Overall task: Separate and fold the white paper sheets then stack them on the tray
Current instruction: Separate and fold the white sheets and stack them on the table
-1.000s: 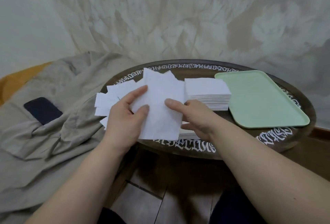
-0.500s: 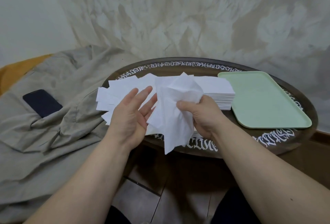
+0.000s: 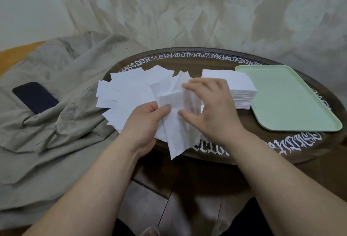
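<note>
Both hands pinch one white sheet [image 3: 174, 115]: left hand [image 3: 144, 123], right hand [image 3: 210, 108].

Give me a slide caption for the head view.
Both hands, left and right, work a white paper sheet beside an empty green tray.

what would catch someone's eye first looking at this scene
First the two hands in the middle: the left hand and right hand pinch a crumpled white sheet over the table's near edge. Behind them lie a loose spread of sheets and a neat stack. The green tray at right holds nothing.
</note>
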{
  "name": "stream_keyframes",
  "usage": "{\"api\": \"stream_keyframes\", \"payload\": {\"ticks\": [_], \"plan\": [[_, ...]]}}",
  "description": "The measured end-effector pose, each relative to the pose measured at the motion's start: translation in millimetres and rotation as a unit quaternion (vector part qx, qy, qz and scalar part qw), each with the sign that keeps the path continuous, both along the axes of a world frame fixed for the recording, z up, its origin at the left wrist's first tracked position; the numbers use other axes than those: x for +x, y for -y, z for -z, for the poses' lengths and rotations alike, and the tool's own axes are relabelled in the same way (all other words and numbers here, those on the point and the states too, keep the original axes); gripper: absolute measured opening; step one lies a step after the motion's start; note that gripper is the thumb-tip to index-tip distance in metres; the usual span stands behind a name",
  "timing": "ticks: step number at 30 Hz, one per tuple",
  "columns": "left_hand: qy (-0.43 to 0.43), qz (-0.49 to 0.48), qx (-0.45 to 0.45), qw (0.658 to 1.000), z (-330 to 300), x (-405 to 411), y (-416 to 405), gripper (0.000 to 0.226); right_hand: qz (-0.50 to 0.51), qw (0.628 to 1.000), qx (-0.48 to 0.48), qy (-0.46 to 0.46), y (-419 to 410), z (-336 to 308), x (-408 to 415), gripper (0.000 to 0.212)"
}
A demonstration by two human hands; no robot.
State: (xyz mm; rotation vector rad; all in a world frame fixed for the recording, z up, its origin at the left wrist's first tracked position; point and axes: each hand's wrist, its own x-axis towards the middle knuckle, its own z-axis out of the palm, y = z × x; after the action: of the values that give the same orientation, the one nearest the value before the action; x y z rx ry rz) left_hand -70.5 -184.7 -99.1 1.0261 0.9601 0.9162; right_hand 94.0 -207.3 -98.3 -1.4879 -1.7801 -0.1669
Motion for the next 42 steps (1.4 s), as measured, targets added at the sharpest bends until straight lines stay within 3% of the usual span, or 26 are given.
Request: {"api": "stream_keyframes", "payload": {"ticks": [2, 4, 7, 10, 15, 19, 22, 24, 26, 37, 42], "plan": [[0.001, 0.02, 0.002, 1.0, 1, -1, 0, 0.021, -0.021, 0.999, -0.046, 0.01, -2, 3, -4, 0.05], [0.013, 0.023, 0.002, 1.0, 3, -1, 0, 0.02, -0.014, 0.998, -0.068, -0.007, -2, 0, -6, 0.03], [0.063, 0.019, -0.018, 0.998, 5, -4, -1, 0.019, -0.024, 0.986, -0.135, -0.09, 2, -6, -8, 0.01], [0.119, 0.039, -0.036, 0.991, 2, -3, 1, 0.031, -0.074, 0.947, -0.197, -0.243, 8, -7, -13, 0.007], [0.149, 0.053, -0.08, 0.984, -2, -3, 3, 0.054, -0.084, 0.913, -0.244, -0.315, 14, -14, -10, 0.019], [0.102, 0.03, -0.055, 0.993, 2, 0, 5, 0.03, -0.07, 0.903, -0.255, -0.339, 15, -12, -10, 0.014], [0.07, 0.014, -0.044, 0.996, 4, 2, 6, 0.023, -0.053, 0.86, -0.245, -0.445, 13, -8, -5, 0.005], [0.063, 0.007, -0.046, 0.997, 3, 3, 7, 0.023, -0.05, 0.809, -0.233, -0.538, 10, -8, -2, 0.009], [0.055, 0.015, -0.043, 0.997, 3, 5, 9, 0.025, -0.057, 0.783, -0.224, -0.578, 8, -8, -1, 0.012], [0.1, 0.037, -0.056, 0.993, 5, 11, 11, 0.031, -0.046, 0.83, -0.233, -0.505, 7, -4, -2, 0.006], [0.06, 0.036, -0.021, 0.997, 10, 10, 12, 0.022, -0.041, 0.837, -0.221, -0.498, 8, -8, -4, 0.022]]}}
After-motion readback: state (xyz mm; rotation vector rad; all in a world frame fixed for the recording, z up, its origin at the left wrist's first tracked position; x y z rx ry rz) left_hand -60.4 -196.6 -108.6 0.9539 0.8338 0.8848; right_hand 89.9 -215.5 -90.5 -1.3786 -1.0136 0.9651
